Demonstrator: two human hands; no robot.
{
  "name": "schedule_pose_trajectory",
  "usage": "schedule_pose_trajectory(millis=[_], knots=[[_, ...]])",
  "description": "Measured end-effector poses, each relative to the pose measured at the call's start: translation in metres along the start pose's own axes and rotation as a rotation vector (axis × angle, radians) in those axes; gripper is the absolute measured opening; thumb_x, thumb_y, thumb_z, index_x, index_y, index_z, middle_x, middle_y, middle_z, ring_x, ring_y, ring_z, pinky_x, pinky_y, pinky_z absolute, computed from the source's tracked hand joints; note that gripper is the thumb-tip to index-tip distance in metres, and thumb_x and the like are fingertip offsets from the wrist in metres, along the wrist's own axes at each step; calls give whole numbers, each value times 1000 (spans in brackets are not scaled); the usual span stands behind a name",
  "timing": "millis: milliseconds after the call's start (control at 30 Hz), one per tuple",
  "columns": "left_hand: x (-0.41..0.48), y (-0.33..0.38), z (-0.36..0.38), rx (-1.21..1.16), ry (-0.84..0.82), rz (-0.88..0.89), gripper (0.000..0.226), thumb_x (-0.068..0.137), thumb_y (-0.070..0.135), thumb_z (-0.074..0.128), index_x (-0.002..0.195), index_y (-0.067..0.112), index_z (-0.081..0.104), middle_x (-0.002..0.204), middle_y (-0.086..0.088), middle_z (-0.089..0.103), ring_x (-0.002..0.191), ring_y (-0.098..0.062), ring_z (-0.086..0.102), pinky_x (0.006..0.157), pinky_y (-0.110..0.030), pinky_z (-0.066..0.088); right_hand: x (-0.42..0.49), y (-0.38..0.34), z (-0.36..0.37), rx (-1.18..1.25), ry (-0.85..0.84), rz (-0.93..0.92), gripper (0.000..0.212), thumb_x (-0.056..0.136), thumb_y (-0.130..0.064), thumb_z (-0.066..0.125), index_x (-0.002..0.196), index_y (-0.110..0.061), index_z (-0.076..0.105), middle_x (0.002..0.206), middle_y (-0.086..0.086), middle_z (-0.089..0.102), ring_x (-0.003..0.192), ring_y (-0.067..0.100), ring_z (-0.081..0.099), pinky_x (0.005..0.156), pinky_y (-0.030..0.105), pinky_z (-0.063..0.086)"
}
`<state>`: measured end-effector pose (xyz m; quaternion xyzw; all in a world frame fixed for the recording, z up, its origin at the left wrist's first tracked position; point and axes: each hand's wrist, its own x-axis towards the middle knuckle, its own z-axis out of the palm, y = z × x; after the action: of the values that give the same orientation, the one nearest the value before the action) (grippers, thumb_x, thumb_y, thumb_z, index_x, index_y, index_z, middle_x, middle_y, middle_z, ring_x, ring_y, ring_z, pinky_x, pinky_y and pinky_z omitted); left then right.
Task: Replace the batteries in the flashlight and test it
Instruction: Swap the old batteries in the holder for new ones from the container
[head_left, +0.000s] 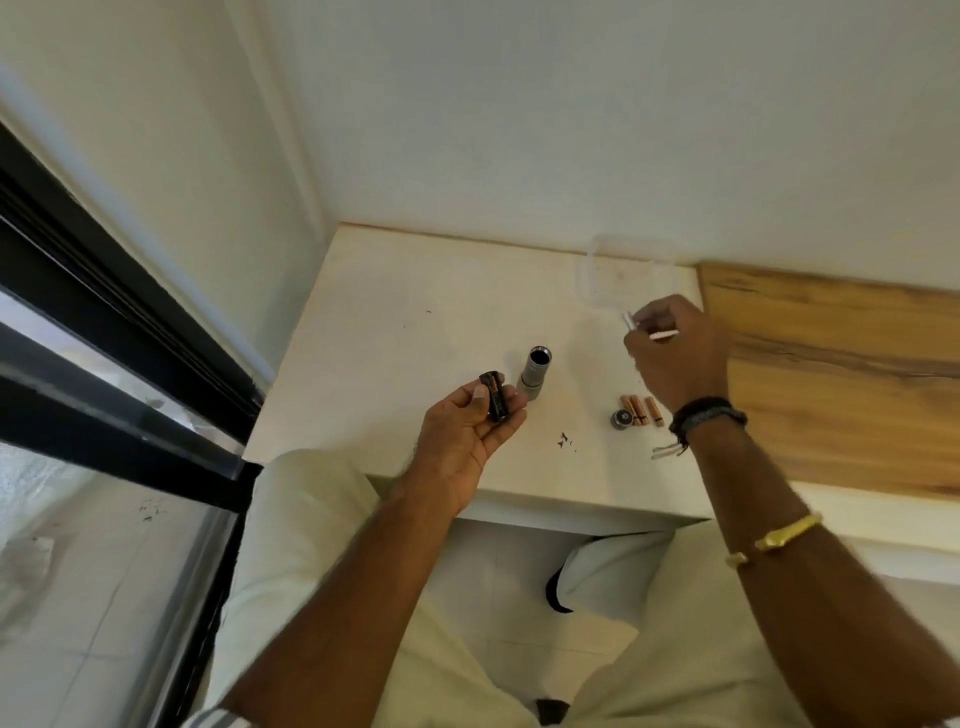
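A grey flashlight body (535, 375) stands on the white table (415, 322) with its open dark end up. My left hand (467, 436) lies palm up just left of it, fingers curled around a black battery holder (496, 396). My right hand (675, 348) hovers at the back right, pinching white batteries (629, 320), one end sticking out on each side of the fingers. Three copper-coloured batteries (641, 410) lie on the table beside the round flashlight tail cap (622, 419), below my right wrist.
A clear plastic container (623, 270) sits at the table's back edge against the wall. A wooden surface (841, 374) adjoins the table on the right. A black window frame (130, 332) runs along the left. Small dark flecks (565, 441) lie near the front edge.
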<state>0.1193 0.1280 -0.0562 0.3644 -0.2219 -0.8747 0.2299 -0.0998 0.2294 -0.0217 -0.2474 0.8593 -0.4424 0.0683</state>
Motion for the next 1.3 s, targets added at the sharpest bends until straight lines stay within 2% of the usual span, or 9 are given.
schedule_pose_trajectory(millis=[100, 200, 300, 367, 533, 700, 967, 1200, 1300], knots=[[-4, -6, -1, 101, -10, -24, 27, 104, 9, 47, 123, -3, 61, 106, -18, 74, 99, -29, 73, 83, -38, 61, -45, 4, -6, 163, -37, 48, 12, 83, -14, 75, 86, -24, 70, 81, -5, 74, 69, 20, 74, 61, 49, 63], [-7, -16, -2, 175, -21, -48, 27, 104, 8, 47, 125, -4, 59, 107, -19, 73, 96, -28, 73, 82, -36, 61, -86, 6, -5, 293, -69, 74, 15, 83, -6, 76, 86, -21, 75, 76, -3, 76, 69, 18, 75, 67, 44, 65], [-11, -25, -1, 227, -46, -75, 24, 103, 5, 47, 121, -4, 61, 105, -20, 74, 96, -30, 74, 78, -36, 61, -116, 7, -2, 328, -126, 61, 17, 82, -9, 80, 90, -24, 81, 77, -6, 78, 75, 11, 74, 83, 22, 58], [-13, -30, -1, 265, -65, -83, 23, 103, 5, 49, 119, -5, 62, 104, -21, 74, 95, -31, 74, 77, -35, 61, -131, 7, -1, 307, -169, 16, 18, 83, -9, 80, 94, -24, 82, 80, -7, 77, 75, 2, 70, 77, 9, 51], [-18, -40, -2, 302, -94, -106, 24, 101, 6, 52, 120, -5, 62, 109, -22, 72, 97, -31, 73, 78, -36, 61, -153, 6, -2, 158, -237, -162, 24, 88, -3, 75, 107, -16, 81, 102, -3, 76, 93, 1, 68, 82, 11, 53], [-19, -41, -4, 310, -93, -101, 24, 98, 7, 57, 121, 3, 64, 111, -22, 73, 101, -36, 72, 83, -42, 61, -154, 2, -4, -15, -217, -315, 27, 89, -1, 72, 109, -17, 80, 97, -1, 74, 85, 1, 63, 80, 5, 47], [-24, -45, -7, 368, -139, -86, 20, 95, 10, 63, 115, 10, 69, 102, -16, 76, 91, -29, 75, 74, -35, 61, -157, 0, 2, -84, -226, -364, 16, 86, -1, 75, 98, -9, 81, 91, 9, 75, 82, 24, 70, 80, 37, 59], [-27, -50, -9, 363, -157, -90, 20, 97, 7, 61, 115, 8, 68, 106, -18, 75, 94, -31, 74, 75, -35, 61, -153, 3, -1, -45, -239, -300, 15, 80, 1, 80, 93, -7, 82, 88, 9, 76, 77, 14, 67, 77, 2, 46], [-28, -51, -7, 372, -168, -91, 21, 96, 8, 61, 116, 7, 68, 106, -18, 75, 94, -30, 74, 76, -35, 61, -151, 3, -3, -1, -240, -268, 13, 79, 0, 82, 91, -7, 82, 86, 7, 76, 75, 12, 66, 74, 3, 48]])
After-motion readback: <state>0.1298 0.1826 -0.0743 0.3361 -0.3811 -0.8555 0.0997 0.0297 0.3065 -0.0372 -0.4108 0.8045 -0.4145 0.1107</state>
